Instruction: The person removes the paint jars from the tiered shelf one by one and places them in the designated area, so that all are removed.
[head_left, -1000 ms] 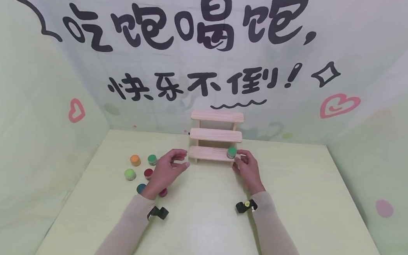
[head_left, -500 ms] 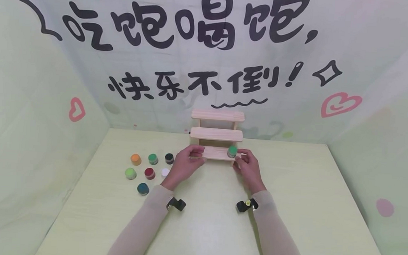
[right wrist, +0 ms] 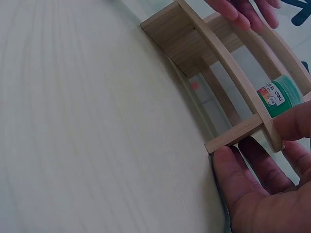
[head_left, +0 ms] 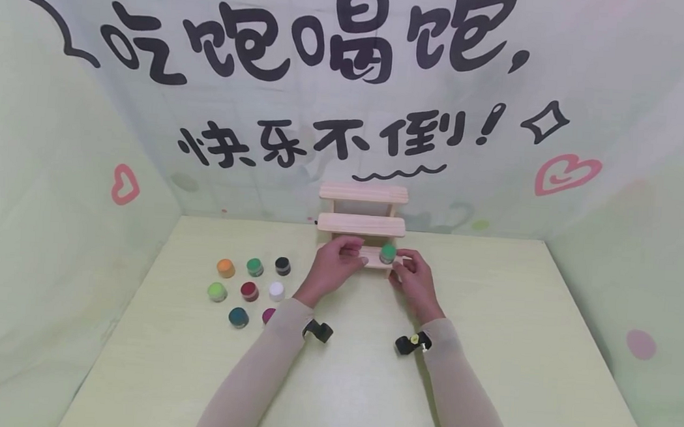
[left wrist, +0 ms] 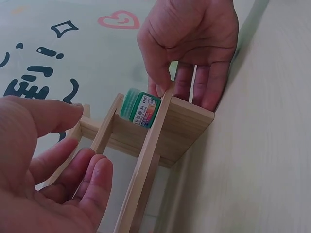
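A three-tier wooden display rack (head_left: 361,224) stands at the back of the table. On the right end of its lowest step sits a green paint jar (head_left: 388,253) with a printed label (left wrist: 144,109). My right hand (head_left: 417,283) grips that end of the step, thumb on top beside the jar and the other fingers below by the side panel (right wrist: 235,134). Over the left part of the same step hovers my left hand (head_left: 334,266), fingers loosely bent with nothing between them. In the left wrist view, a gap shows between its fingertips (left wrist: 103,165) and the jar.
Left of the rack, several paint jars stand in loose rows, among them orange (head_left: 225,268), black (head_left: 282,266), white (head_left: 276,291) and dark blue (head_left: 238,317) ones. My left sleeve partly covers a magenta jar (head_left: 268,315). A printed cloth (head_left: 261,189) hangs behind the rack.
My left hand has moved right, from beside the loose jars to over the lowest step, uncovering the black and white jars. The right hand and the green jar stay in place.
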The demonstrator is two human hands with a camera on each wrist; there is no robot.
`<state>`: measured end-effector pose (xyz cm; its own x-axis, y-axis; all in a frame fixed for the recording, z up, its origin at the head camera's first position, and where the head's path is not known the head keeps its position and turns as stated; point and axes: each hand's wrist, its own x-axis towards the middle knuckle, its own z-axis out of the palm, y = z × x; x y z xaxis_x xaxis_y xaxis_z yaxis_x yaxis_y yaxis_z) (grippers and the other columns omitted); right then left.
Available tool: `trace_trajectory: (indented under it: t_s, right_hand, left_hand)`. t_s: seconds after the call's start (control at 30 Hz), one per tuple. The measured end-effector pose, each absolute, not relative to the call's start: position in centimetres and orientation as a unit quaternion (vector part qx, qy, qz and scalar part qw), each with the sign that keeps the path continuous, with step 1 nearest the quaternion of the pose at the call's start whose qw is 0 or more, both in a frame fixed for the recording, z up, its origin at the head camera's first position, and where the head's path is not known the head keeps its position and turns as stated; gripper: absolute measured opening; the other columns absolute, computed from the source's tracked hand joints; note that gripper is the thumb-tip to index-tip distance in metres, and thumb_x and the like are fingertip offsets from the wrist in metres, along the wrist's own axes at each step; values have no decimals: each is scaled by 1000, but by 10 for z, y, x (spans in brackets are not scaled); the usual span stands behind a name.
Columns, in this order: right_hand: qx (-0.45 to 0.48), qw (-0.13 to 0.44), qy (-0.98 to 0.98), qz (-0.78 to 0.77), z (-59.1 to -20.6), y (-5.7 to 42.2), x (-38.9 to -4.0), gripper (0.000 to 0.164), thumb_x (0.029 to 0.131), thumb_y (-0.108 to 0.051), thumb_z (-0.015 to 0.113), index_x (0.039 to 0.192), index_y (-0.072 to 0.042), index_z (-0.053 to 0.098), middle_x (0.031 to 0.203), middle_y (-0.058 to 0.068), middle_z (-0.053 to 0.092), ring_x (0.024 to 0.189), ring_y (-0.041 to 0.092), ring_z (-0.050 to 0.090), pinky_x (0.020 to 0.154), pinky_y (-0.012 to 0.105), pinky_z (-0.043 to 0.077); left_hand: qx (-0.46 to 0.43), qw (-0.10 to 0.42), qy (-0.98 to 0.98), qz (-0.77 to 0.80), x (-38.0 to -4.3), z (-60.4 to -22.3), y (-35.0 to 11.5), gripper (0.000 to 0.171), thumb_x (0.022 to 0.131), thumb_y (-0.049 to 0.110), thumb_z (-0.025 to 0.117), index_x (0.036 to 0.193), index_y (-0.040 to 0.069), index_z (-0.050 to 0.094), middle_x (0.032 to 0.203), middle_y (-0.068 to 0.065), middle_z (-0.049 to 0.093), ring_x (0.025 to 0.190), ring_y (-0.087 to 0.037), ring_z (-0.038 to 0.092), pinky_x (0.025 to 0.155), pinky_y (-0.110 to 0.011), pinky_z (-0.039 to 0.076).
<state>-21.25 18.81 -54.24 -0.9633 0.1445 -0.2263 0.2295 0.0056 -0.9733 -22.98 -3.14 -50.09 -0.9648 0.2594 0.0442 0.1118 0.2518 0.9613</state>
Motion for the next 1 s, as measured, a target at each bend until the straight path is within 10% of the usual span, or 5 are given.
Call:
trace_trajectory:
  t_s: [1.0]
  right_hand:
    - [115,34,701,-703,-547,192,-214,34,105,-8,59,139,-9,57,117,12,66,112,25,68,104,41,60]
  left_hand:
    - [162,69,837,518,-250,-507,21,44,94,17,81,137,17,69,125,-3,74,113,-16,71,96,-27,61]
